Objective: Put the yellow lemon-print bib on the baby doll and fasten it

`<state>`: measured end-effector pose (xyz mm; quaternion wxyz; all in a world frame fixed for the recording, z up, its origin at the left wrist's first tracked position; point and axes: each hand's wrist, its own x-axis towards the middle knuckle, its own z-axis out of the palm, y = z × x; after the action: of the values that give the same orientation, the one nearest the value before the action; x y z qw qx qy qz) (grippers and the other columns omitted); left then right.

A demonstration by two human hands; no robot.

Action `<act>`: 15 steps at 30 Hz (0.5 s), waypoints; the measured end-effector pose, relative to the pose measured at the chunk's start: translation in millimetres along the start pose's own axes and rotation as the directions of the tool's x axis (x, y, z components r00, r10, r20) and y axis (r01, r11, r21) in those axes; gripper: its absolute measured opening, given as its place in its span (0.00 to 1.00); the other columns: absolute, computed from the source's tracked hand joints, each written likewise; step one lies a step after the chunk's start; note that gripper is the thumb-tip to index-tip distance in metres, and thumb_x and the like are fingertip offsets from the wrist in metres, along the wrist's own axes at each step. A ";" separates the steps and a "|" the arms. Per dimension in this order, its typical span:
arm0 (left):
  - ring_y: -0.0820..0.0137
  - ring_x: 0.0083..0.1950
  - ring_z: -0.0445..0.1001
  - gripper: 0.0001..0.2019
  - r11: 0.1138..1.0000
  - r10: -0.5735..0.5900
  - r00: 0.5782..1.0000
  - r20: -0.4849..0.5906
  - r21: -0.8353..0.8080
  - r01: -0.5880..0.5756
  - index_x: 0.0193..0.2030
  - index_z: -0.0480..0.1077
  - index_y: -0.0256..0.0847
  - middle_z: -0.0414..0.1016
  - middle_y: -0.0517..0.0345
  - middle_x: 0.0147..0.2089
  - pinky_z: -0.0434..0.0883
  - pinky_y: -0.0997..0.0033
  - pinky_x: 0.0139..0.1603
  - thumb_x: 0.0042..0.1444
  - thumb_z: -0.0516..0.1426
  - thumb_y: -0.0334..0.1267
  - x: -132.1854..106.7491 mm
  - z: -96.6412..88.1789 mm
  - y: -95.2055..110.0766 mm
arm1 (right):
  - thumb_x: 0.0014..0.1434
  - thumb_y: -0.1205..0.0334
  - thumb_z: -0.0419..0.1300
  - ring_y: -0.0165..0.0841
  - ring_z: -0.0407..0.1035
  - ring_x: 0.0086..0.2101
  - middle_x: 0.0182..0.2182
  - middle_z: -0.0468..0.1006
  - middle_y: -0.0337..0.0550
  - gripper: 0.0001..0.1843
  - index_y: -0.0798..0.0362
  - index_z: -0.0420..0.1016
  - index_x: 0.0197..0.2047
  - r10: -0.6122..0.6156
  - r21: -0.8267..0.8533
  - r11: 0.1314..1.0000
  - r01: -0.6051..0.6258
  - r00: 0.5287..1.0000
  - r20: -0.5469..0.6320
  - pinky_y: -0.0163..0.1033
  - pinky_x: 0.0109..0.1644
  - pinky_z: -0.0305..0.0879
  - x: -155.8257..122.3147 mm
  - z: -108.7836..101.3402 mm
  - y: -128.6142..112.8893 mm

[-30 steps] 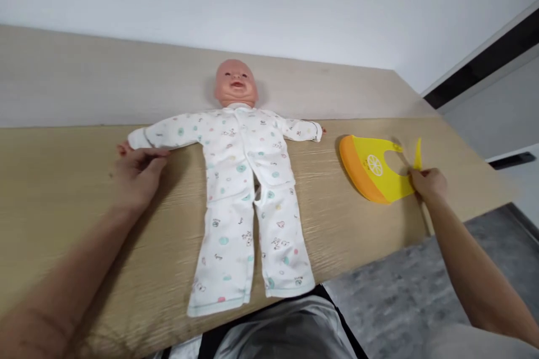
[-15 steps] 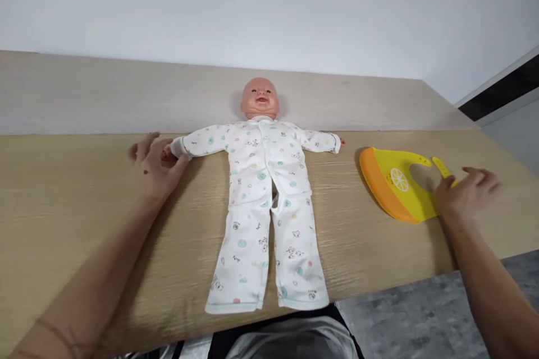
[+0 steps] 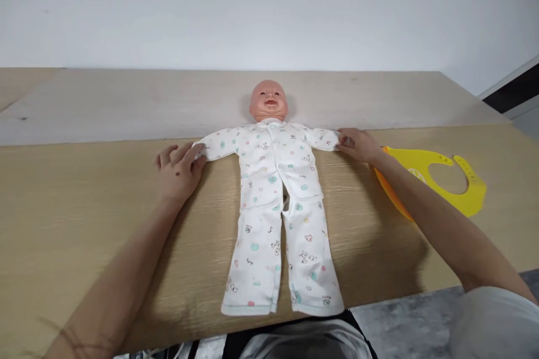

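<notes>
A baby doll (image 3: 268, 104) lies on its back, arms stretched out sideways, dressed in a white printed jacket (image 3: 261, 165) and matching trousers (image 3: 259, 261). At the sleeve cuff on the left of the picture, my left hand (image 3: 180, 173) pinches the cloth between thumb and forefinger, its other fingers loosely bent. My right hand (image 3: 359, 145) has its fingers closed on the opposite cuff; the doll's hands are hidden. Under my right forearm, partly covered by it, is a yellow and orange bib (image 3: 438, 160) with its neck strap unfastened.
The doll rests on a wooden table (image 3: 84, 224), its head on a paler, greyish strip (image 3: 168, 104) along the back. Behind that rises a white wall (image 3: 269, 11). Grey floor (image 3: 391, 325) shows past the front edge at lower right.
My right hand has moved left from beside the bib to the doll's cuff. My left hand still works at the other cuff. The view has shifted slightly.
</notes>
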<state>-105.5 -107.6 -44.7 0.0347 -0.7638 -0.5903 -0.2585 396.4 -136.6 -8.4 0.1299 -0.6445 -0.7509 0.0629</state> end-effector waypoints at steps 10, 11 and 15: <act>0.53 0.62 0.62 0.19 0.995 0.092 0.985 -0.144 0.058 -0.084 0.55 0.72 0.34 0.69 0.41 0.62 0.59 0.48 0.63 0.62 0.55 0.42 -3.0 -3.7 9.0 | 0.58 0.65 0.54 0.45 0.65 0.54 0.51 0.73 0.53 0.09 0.57 0.70 0.42 -0.004 -0.199 0.978 -0.065 0.944 -0.330 0.49 0.58 0.64 -22.1 11.4 -31.2; 0.54 0.59 0.65 0.17 0.989 0.146 0.975 -0.169 0.053 -0.139 0.51 0.73 0.33 0.70 0.39 0.59 0.62 0.49 0.61 0.61 0.56 0.41 -6.2 -6.2 12.6 | 0.59 0.64 0.54 0.46 0.63 0.57 0.54 0.71 0.53 0.11 0.57 0.70 0.45 -0.056 -0.207 0.978 -0.025 0.924 -0.379 0.51 0.59 0.64 -37.1 11.7 -42.5; 0.61 0.40 0.71 0.07 0.855 0.516 0.857 0.012 -0.068 -0.514 0.29 0.69 0.41 0.74 0.53 0.33 0.70 0.58 0.46 0.58 0.55 0.36 -25.0 -30.2 45.5 | 0.62 0.63 0.57 0.38 0.72 0.44 0.44 0.76 0.48 0.10 0.51 0.69 0.47 -0.269 -0.153 0.961 0.229 0.900 -0.344 0.46 0.47 0.73 -109.2 3.8 -100.6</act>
<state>-78.5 -154.2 -18.1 0.0698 -0.8983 -0.3567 -0.2469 314.4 -260.1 1.8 0.2374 -0.5497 -0.7926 -0.1147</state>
